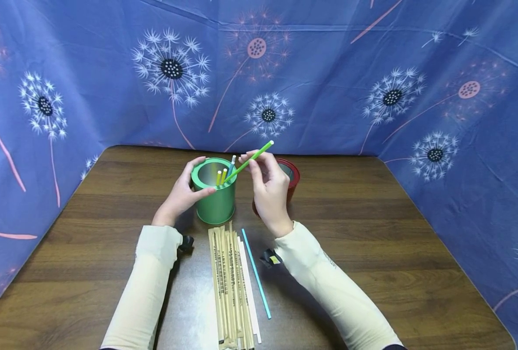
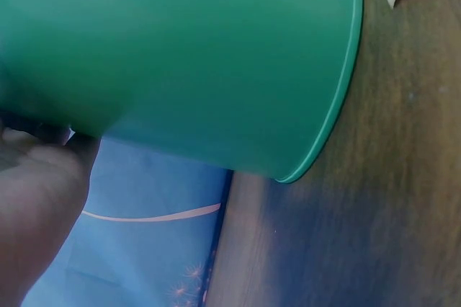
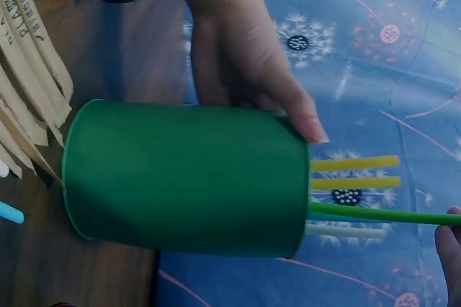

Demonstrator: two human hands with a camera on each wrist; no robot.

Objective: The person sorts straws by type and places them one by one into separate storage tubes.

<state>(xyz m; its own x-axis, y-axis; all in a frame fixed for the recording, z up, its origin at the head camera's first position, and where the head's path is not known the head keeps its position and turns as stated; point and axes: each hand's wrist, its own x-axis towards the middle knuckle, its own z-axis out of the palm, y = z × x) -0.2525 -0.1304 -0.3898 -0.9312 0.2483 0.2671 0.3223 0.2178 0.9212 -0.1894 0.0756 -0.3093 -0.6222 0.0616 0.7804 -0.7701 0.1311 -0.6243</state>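
A green canister [image 1: 216, 206] with an open top stands on the table. Round its left side and rim, my left hand [image 1: 181, 193] grips it, thumb at the front and fingers behind. My right hand [image 1: 271, 194] pinches a green straw [image 1: 261, 150], which slants up and right with its lower end inside the canister's mouth. Two yellow straws [image 3: 356, 164], a white straw [image 3: 353, 232] and a blue one stick out of the canister. In the left wrist view the green wall [image 2: 194, 55] fills most of the picture, and only part of the hand shows.
Behind my right hand stands a red canister [image 1: 291, 170], partly hidden. Several paper-wrapped straws [image 1: 228, 287] lie in a bundle before the green canister. A white straw [image 1: 250, 291] and a blue straw [image 1: 256, 274] lie to their right. A blue dandelion-print cloth [image 1: 320, 121] hangs behind the table.
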